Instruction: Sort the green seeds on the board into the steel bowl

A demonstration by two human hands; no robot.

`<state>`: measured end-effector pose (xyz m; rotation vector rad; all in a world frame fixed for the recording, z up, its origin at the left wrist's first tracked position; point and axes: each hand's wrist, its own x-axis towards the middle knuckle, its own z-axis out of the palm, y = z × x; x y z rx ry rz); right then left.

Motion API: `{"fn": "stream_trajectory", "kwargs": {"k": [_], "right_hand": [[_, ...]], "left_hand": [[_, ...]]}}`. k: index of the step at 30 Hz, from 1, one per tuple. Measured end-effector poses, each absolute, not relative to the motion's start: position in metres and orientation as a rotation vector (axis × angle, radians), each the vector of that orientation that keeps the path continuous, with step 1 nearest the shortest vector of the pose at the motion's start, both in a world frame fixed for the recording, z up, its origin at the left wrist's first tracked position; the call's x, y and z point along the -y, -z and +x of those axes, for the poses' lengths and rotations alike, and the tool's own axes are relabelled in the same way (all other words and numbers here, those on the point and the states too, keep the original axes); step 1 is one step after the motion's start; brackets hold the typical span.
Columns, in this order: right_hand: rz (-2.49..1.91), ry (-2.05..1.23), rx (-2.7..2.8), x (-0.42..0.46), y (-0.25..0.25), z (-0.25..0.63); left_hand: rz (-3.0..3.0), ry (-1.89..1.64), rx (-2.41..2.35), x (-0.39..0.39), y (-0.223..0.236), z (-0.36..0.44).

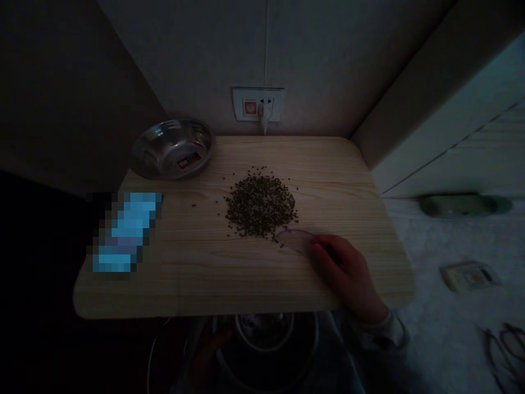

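Two hands in head view, light dim. Right hand (pixel 346 268) pinches clear disc (pixel 296 239) by its rim, disc's far edge at near right side of seed pile (pixel 260 205), mid-table (pixel 197 273). Left hand (pixel 211 347) low, beside bowl (pixel 264 349) below table's near edge; too dark, I cannot tell its grip. I judge step as working pile's edge with disc; next move seems to call for low, flat disc, so seeds don't scatter.

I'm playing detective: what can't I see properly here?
In the head view:
Left hand: mostly lost in shadow.
Container below: partly hidden by the table.
Glowing rectangle: covered by pixel blocks.
Label on the metal bowl: writing too small.
Dark loops: cut off by the right edge.
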<state>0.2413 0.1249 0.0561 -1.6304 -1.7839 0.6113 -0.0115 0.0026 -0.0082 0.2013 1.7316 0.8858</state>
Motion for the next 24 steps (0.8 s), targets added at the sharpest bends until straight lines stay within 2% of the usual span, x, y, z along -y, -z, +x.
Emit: {"fn": "stream_trajectory", "kwargs": {"k": [3, 12, 24], "right_hand": [[-1.619, -0.612, 1.806, -0.125, -0.058, 0.241], [-1.626, -0.638, 1.812, -0.124, -0.061, 0.241], [-1.707, -0.781, 1.607, -0.122, -0.06, 0.243]], "left_hand": [[0.173, -0.786, -1.755, -0.003, 0.005, -0.012], [0.231, -0.894, -1.7, -0.013, -0.01, -0.001], [0.126, -0.92, -1.703, -0.006, 0.006, -0.001]]}}
